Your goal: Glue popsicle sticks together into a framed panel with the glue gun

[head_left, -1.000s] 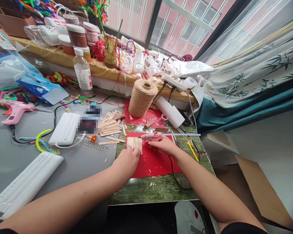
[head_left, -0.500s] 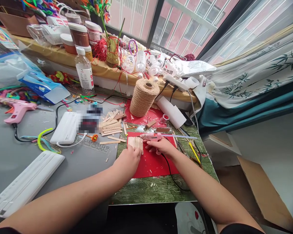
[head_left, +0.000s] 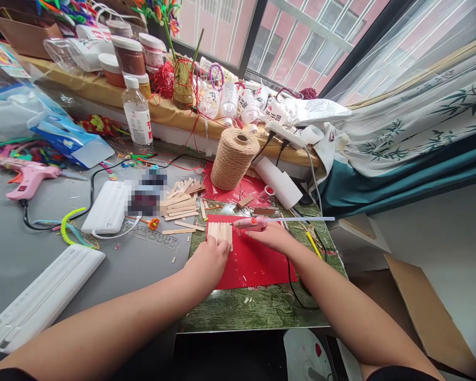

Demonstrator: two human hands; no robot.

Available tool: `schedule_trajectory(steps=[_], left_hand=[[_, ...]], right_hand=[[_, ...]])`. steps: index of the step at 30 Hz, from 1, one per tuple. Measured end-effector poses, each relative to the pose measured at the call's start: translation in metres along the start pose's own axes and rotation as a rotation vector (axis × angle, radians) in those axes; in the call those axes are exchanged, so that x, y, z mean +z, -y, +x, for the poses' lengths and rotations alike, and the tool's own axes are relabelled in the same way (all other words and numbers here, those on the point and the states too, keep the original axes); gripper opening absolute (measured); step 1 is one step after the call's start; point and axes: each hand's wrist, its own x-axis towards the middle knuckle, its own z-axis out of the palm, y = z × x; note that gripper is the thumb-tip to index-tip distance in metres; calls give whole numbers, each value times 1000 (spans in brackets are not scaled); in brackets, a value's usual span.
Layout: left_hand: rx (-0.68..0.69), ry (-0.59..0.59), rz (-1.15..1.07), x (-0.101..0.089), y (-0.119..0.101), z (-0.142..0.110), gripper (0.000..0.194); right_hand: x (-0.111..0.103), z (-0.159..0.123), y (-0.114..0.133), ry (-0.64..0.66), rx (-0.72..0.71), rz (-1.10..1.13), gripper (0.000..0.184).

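A row of wooden craft sticks (head_left: 222, 233), set side by side as a small panel, lies on a red sheet (head_left: 257, 267). My left hand (head_left: 211, 260) has its fingers closed on the near end of the panel. Just right of the sticks, my right hand (head_left: 275, 237) grips a pink hot glue gun (head_left: 254, 223). Its nozzle points left at the panel's right edge, and a long clear glue stick (head_left: 301, 219) juts from its back. The gun's handle is mostly hidden by my fingers.
Behind the panel lie loose craft sticks (head_left: 181, 205) in a pile. A twine spool (head_left: 235, 160) stands at the back. Another pink glue gun (head_left: 34, 177), a white power bank (head_left: 106, 207) and a water bottle (head_left: 138, 119) are to the left. The gun's black cable (head_left: 291, 283) trails at right.
My right hand has drawn the glue gun to the right, off the panel's edge, uncovering more of the right-hand sticks. My left hand keeps its place.
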Motion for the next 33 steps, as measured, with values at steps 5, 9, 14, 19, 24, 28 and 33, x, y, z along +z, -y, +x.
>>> schedule_trajectory(steps=[5,9,14,19,24,28,33], left_hand=[[5,-5,4,3,0,0,50],[-1,-9,-7,1,1,0,49],[3,-4,-7,-4,1,-2,48],[22,6,-2,-6,0,-2,50],[3,1,13,-2,-1,-1,49],[8,-13,0,1,0,0,49],[16,-1,-9,0,1,0,49]], right_hand=[[10,7,-10,-6,3,27,39],[8,8,-8,-20,7,-19,41],[9,6,-7,-32,5,-31,43],[14,9,-19,-60,25,-22,43],[15,10,-22,-63,-70,28,46],[15,9,-16,-66,-23,-13,46],[15,10,-11,-66,39,-55,47]])
